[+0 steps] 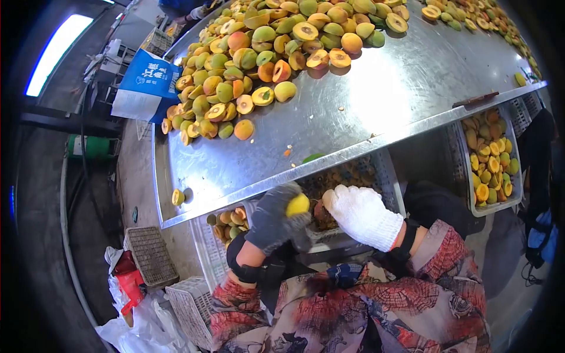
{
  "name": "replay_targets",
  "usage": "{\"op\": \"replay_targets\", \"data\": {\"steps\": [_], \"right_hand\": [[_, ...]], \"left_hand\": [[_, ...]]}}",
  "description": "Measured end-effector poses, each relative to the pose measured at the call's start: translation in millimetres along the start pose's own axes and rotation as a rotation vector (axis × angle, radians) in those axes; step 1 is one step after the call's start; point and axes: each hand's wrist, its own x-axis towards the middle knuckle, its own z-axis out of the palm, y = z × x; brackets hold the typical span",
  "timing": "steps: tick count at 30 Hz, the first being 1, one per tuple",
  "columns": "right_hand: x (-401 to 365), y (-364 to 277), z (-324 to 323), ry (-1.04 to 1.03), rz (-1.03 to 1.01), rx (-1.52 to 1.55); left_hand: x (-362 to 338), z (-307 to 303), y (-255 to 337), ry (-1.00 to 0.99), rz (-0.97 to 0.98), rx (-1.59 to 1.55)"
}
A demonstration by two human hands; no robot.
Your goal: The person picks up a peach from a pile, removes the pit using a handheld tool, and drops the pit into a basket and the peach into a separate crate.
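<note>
My left hand (273, 215), in a dark grey glove, is closed around a yellow apricot piece (298, 204) just below the table's front edge. Beside it, my right hand (360, 216) wears a white knitted glove with its fingers curled in; whatever it grips is hidden. Both hands are over a crate (393, 182) with dark, brownish scraps in it. On the metal table (282, 153) lies a large heap of apricots (235, 88), many cut in half with pits showing. One apricot half (178, 197) sits alone near the table's left corner.
Crates of apricot halves stand at the right (494, 162) and under the table at the left (226, 223). A blue-and-white carton (147, 85) leans at the table's left edge. Wicker-like baskets (150, 256) and plastic bags (141, 320) lie on the left floor.
</note>
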Motion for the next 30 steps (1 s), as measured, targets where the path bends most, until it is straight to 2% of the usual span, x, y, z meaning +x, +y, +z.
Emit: {"op": "replay_targets", "data": {"steps": [2,3,4,6,7,8,10,11,15,19,22,24,28,30], "right_hand": [[0,0,-3,0.048,-0.005,0.061],[1,0,-5,0.090,-0.004,0.123],[2,-1,-9,0.098,-0.019,0.124],[4,-1,-18,0.093,-0.011,0.405],[5,0,-16,0.066,-0.023,0.465],[6,-2,-13,0.069,-0.029,0.467],[6,-8,-8,0.083,0.009,0.856],[6,-10,-6,-0.005,0.071,0.967],[3,-18,-9,-0.041,0.030,0.861],[-2,-18,-2,0.039,0.004,0.742],[-3,-20,-2,0.038,0.035,0.751],[-5,-22,-7,-0.035,0.078,0.612],[-6,-19,8,-0.021,0.062,0.646],[-6,-18,10,0.011,-0.004,0.764]], "left_hand": [[-6,-8,9,0.217,-0.751,-0.862],[-13,-2,-2,0.362,-0.665,-1.124],[-18,-1,-1,0.375,-0.662,-1.113],[-15,1,9,0.542,-0.613,-1.789],[-18,7,7,0.538,-0.531,-1.837],[-18,11,8,0.542,-0.528,-1.831],[-15,21,12,0.673,-0.547,-1.972],[-12,24,15,0.750,-0.611,-1.947],[2,27,36,0.705,-0.514,-1.947],[6,36,44,0.768,-0.590,-1.807],[6,37,47,0.739,-0.589,-1.717],[8,35,53,0.746,-0.594,-1.665],[10,34,61,0.781,-0.597,-1.546],[9,35,61,0.775,-0.602,-1.558]]}}
